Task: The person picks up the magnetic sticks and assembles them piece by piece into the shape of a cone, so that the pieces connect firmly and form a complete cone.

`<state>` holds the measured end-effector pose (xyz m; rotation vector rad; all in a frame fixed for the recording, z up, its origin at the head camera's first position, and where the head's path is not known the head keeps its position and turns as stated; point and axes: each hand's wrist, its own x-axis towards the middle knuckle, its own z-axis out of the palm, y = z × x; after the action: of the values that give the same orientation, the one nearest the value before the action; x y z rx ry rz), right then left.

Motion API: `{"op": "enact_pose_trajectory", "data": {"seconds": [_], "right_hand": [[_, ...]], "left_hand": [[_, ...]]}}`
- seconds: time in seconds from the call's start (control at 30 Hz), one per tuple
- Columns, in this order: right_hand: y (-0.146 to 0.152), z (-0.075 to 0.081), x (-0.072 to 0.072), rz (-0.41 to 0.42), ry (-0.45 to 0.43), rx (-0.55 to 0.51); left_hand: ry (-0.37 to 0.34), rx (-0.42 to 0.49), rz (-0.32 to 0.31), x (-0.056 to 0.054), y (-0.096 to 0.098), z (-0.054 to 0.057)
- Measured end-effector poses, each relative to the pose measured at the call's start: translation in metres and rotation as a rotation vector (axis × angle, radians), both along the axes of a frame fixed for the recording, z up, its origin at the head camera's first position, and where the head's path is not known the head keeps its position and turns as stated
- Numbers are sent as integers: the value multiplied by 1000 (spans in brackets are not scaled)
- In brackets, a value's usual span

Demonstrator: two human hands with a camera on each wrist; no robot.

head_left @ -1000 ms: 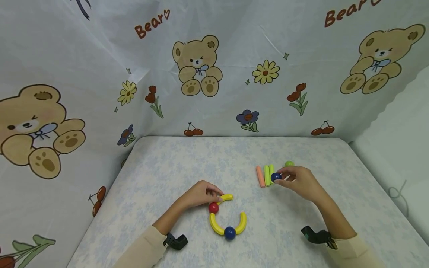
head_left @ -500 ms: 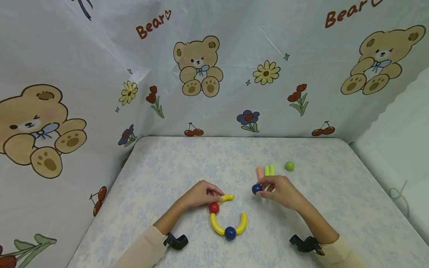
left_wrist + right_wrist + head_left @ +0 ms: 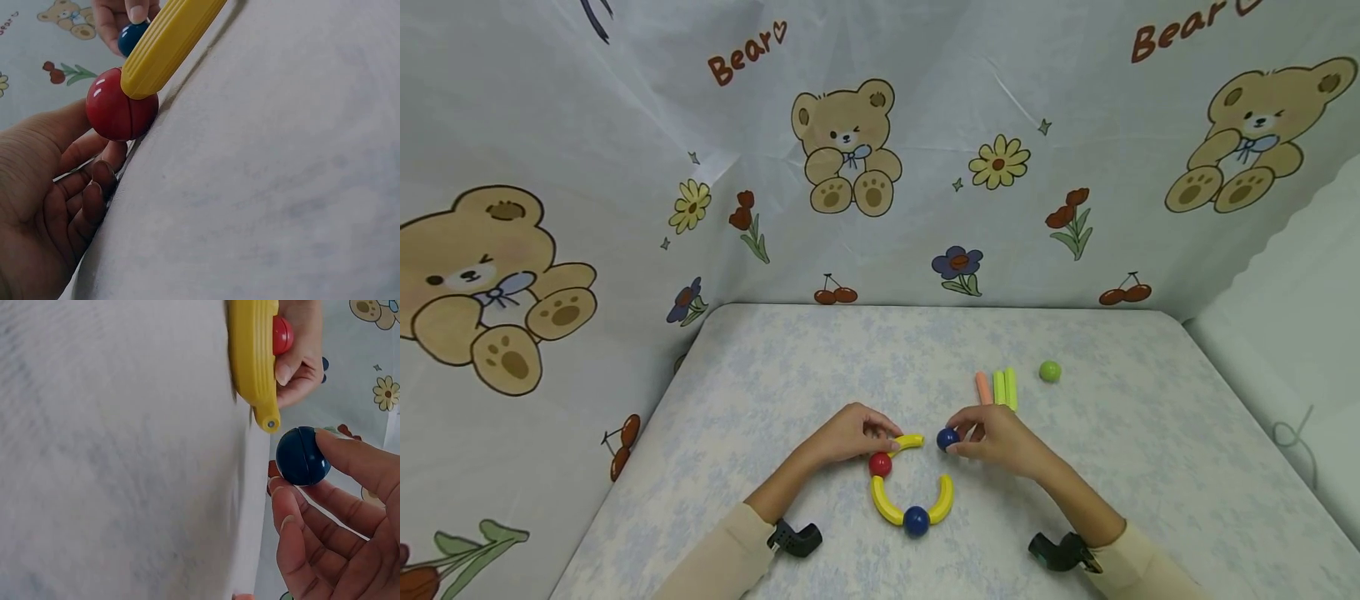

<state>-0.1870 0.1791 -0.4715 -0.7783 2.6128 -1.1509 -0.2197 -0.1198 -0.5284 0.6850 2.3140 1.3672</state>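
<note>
In the head view my left hand (image 3: 852, 435) pinches the upper curved yellow rod (image 3: 912, 441) of an unclosed ring lying on the table. A red ball (image 3: 880, 464) joins that rod to a second curved yellow rod (image 3: 885, 503). At the bottom, a blue ball (image 3: 916, 522) links it to a third yellow rod (image 3: 942, 498). My right hand (image 3: 1000, 439) holds another blue ball (image 3: 947, 439) between thumb and fingertips, just right of the upper rod's free end. A small gap between that end and the ball shows in the right wrist view.
Beyond my right hand lie an orange rod (image 3: 982, 387) and two light green rods (image 3: 1005, 388), partly covered by the hand. A green ball (image 3: 1049, 371) sits to their right. A bear-print curtain (image 3: 910, 150) hangs behind the table's back edge.
My right hand has carried the blue ball leftward and nearer, from beside the green rods to the ring's upper end. My left hand has stayed in place.
</note>
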Motion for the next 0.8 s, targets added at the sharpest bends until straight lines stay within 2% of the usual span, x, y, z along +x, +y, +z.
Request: {"op": "enact_pose_trajectory", "data": {"seconds": [0.17, 0.5, 0.8], "right_hand": [[-10, -5, -2, 21, -32, 12], [-18, -9, -5, 51, 0, 17], [-20, -10, -8, 37, -3, 46]], "left_hand": [[-3, 9, -4, 0, 0, 1], [-1, 10, -7, 1, 0, 4], [3, 5, -13, 1, 1, 3]]}}
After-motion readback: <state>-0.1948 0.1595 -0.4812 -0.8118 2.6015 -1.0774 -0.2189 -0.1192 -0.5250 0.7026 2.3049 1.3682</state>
